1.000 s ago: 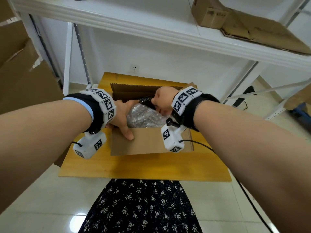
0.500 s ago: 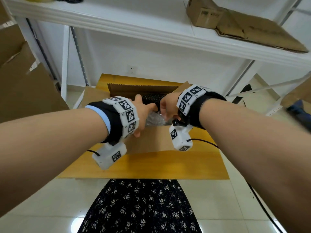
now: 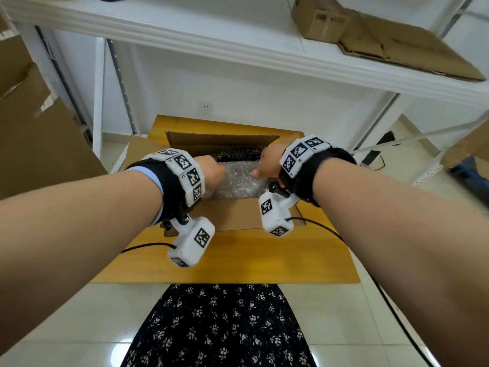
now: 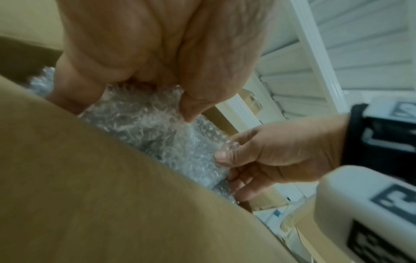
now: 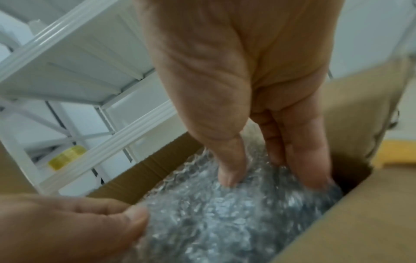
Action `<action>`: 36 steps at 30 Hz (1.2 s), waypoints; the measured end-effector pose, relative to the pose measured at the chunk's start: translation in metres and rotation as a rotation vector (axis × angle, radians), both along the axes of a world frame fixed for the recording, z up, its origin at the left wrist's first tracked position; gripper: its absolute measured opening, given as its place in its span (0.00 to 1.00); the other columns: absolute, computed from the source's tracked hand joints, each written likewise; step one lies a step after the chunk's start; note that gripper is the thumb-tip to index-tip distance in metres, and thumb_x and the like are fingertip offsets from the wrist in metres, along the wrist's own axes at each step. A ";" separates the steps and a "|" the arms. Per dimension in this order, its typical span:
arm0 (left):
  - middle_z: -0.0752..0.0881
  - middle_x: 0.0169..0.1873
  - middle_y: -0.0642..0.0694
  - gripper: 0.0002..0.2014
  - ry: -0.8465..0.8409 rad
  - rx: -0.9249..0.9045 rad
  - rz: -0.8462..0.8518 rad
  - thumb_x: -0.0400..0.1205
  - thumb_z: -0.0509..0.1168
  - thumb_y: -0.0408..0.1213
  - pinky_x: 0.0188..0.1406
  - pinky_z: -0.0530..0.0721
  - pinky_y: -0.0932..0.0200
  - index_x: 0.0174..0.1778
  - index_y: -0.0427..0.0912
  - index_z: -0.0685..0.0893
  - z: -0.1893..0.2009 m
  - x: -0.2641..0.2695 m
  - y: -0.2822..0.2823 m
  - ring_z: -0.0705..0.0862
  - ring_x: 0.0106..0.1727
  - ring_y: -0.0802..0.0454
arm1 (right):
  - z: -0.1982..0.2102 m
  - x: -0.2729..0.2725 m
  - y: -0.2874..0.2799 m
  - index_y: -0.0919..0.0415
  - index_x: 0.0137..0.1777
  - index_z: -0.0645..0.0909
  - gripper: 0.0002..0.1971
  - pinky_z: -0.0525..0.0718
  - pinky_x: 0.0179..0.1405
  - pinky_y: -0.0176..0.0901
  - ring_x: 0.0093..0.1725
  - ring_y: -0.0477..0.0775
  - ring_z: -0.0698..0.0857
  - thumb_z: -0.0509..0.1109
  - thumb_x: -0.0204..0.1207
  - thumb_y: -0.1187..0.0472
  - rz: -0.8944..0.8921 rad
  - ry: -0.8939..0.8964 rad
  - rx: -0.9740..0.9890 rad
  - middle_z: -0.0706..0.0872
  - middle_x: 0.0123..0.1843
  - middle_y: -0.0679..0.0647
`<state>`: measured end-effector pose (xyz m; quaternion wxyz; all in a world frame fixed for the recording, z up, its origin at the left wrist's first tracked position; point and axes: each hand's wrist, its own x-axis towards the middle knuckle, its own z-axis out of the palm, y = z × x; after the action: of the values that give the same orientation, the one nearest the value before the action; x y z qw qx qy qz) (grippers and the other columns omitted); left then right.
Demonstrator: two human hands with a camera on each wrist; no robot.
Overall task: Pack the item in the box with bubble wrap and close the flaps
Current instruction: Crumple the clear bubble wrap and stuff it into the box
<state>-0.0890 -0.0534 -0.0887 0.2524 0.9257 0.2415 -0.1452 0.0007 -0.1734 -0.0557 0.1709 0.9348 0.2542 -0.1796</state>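
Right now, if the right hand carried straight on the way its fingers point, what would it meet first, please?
The right hand points down into the box; its fingers already touch the bubble wrap, so it would press deeper into that.

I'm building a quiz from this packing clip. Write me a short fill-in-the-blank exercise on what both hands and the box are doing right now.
1. Both hands are on the ____ that lies inside the cardboard box.
2. The right hand pinches the wrap near the box's ____ side.
3. The box stands on a ____ table.
4. The box's flaps are ____, not folded shut.

Missing words: bubble wrap; right; wooden; open. The left hand holds the wrap's other side.
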 end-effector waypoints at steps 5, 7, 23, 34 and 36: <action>0.83 0.64 0.33 0.18 -0.002 -0.030 0.028 0.87 0.54 0.36 0.54 0.77 0.52 0.67 0.29 0.80 -0.009 0.001 0.009 0.81 0.65 0.37 | 0.002 -0.017 -0.003 0.61 0.70 0.78 0.28 0.80 0.65 0.52 0.63 0.57 0.83 0.62 0.82 0.40 -0.013 0.257 0.138 0.83 0.65 0.56; 0.83 0.63 0.34 0.18 -0.021 -0.055 0.037 0.86 0.56 0.35 0.52 0.77 0.52 0.66 0.30 0.81 -0.012 0.002 0.011 0.82 0.64 0.37 | -0.004 -0.019 -0.007 0.59 0.74 0.74 0.27 0.80 0.63 0.52 0.64 0.56 0.80 0.65 0.81 0.43 -0.035 0.290 0.184 0.81 0.65 0.54; 0.81 0.63 0.40 0.26 -0.007 -0.168 0.190 0.82 0.66 0.49 0.54 0.80 0.50 0.71 0.37 0.73 0.006 0.003 0.008 0.82 0.61 0.40 | -0.025 -0.004 0.012 0.59 0.73 0.61 0.33 0.90 0.44 0.54 0.41 0.57 0.88 0.74 0.75 0.50 -0.050 -0.025 0.272 0.87 0.46 0.56; 0.83 0.57 0.43 0.18 0.015 -0.220 0.127 0.78 0.73 0.46 0.54 0.87 0.42 0.60 0.43 0.83 0.022 0.004 0.022 0.83 0.55 0.42 | -0.021 0.000 0.019 0.54 0.43 0.80 0.05 0.89 0.30 0.42 0.34 0.50 0.88 0.70 0.79 0.55 -0.120 0.257 0.559 0.86 0.40 0.52; 0.81 0.56 0.45 0.21 0.028 -0.292 0.148 0.74 0.76 0.47 0.49 0.89 0.42 0.60 0.45 0.81 0.024 0.002 0.028 0.83 0.54 0.42 | -0.023 0.006 0.016 0.52 0.34 0.75 0.11 0.85 0.22 0.39 0.33 0.51 0.88 0.69 0.77 0.56 -0.215 0.222 0.613 0.86 0.40 0.54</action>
<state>-0.0867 -0.0256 -0.0649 0.3907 0.8569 0.2886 -0.1726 0.0071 -0.1571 -0.0783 -0.1668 0.9388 0.2134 -0.2126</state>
